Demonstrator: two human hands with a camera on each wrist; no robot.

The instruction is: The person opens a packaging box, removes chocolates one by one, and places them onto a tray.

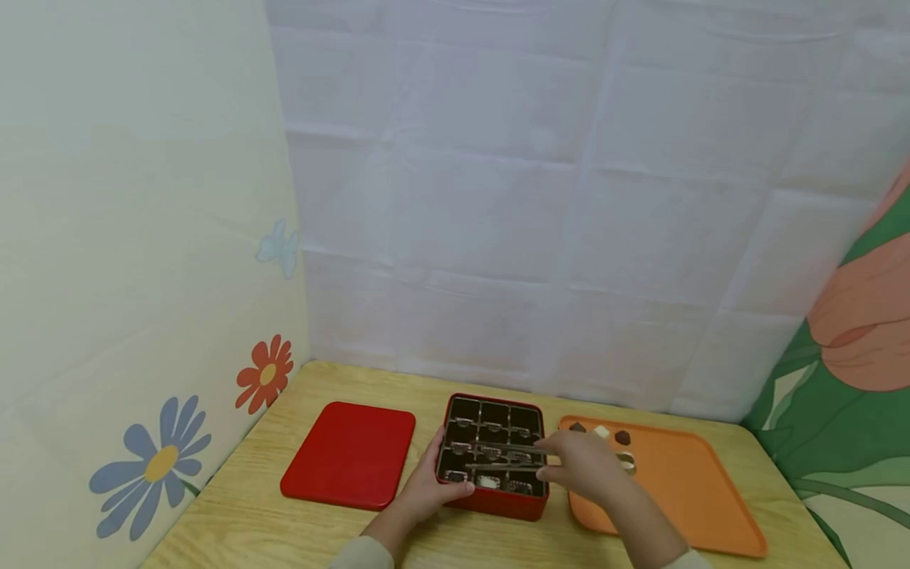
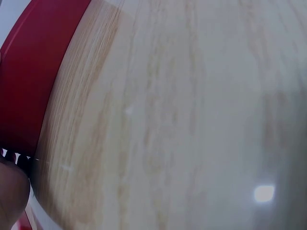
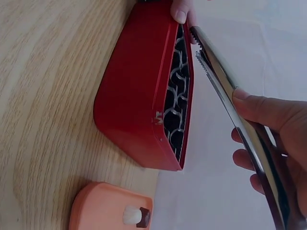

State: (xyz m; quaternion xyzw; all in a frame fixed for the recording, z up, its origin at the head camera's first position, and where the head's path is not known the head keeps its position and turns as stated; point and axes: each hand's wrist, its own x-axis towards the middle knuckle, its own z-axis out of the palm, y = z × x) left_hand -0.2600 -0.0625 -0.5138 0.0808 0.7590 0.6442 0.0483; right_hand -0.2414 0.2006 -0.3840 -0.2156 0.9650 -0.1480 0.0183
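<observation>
A red box (image 1: 508, 503) with a dark divided insert stands on the table in the head view. My left hand (image 1: 430, 484) grips its near left corner, fingers along the side and thumb at the front rim. My right hand (image 1: 586, 466) holds metal tongs (image 3: 218, 57) over the compartments. Their toothed tips are slightly apart in the right wrist view, with nothing visible between them. A whitish piece (image 1: 488, 482) sits in the front middle compartment; dark contents elsewhere are hard to make out. The left wrist view shows mostly tabletop and the box's red side (image 2: 38, 72).
A red lid (image 1: 351, 454) lies on the table left of the box. To the right, an orange tray (image 1: 697, 490) carries a dark brown piece (image 1: 622, 437), a cream piece (image 1: 601, 432) and another dark piece (image 1: 577, 427) near its far left corner. A white cloth wall rises behind.
</observation>
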